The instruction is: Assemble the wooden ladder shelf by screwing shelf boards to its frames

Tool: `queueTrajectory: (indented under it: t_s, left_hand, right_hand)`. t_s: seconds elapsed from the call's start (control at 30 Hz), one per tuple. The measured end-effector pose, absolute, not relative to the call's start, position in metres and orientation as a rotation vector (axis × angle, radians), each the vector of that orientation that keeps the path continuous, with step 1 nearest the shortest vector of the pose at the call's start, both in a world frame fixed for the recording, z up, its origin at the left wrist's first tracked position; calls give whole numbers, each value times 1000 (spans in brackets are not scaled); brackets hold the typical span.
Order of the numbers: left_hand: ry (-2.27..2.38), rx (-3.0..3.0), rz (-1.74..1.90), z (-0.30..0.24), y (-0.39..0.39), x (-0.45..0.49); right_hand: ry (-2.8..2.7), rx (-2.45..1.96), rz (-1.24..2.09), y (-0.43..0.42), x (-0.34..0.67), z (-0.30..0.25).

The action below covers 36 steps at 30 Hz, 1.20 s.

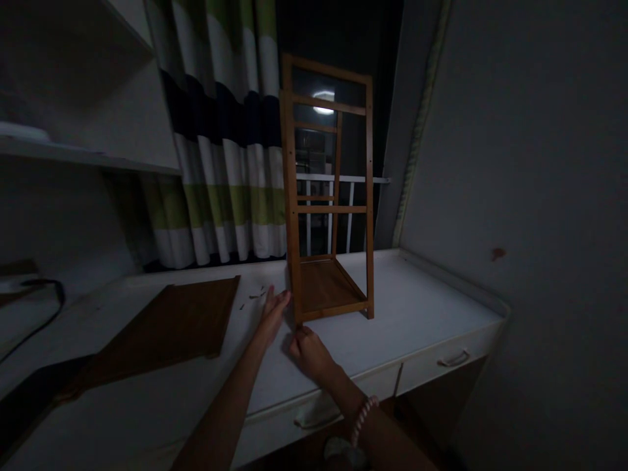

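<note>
A tall brown wooden shelf frame (369,190) stands upright on the white desk (432,294), with one panel fitted low between its legs. My left hand (275,309) is beside the frame's front left leg, fingers stretched out, thumb side up; whether it touches the wood is hard to see. Low at the foot of that same leg, my right hand (310,350) is closed, fingers curled in. Whatever it may pinch there is hidden. Several small dark pieces, perhaps screws (254,297), lie on the desk just left of my left hand.
A loose brown wooden panel (176,327) lies on the desk to the left. Behind are a striped curtain (230,157) and a dark window with white bars. A white shelf unit (88,157) overhangs the left side; a wall closes the right. Drawers (454,358) line the desk front.
</note>
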<state>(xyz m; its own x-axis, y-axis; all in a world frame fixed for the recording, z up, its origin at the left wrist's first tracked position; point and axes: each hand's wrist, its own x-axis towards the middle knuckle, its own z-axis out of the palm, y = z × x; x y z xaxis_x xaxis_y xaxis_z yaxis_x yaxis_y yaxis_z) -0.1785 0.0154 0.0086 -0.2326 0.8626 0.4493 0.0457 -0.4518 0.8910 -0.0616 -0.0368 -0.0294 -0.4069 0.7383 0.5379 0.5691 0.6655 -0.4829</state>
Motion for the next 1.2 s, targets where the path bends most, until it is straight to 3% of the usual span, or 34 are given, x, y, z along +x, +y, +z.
queueTrajectory:
  t_s: [0.1, 0.23, 0.67, 1.2]
  left_hand:
    - [840, 1459, 1528, 44, 30, -165]
    - [815, 1492, 1488, 63, 27, -162]
    - [1270, 1527, 1525, -18, 10, -183]
    - [995, 1582, 1490, -11, 2, -176]
  right_hand:
    - [-2178, -1058, 225, -37, -63, -29]
    - [-2211, -1105, 175, -40, -64, -24]
    - [-2294, -1243, 80, -46, -64, -19]
    - [-2129, -1218, 243, -46, -70, -17]
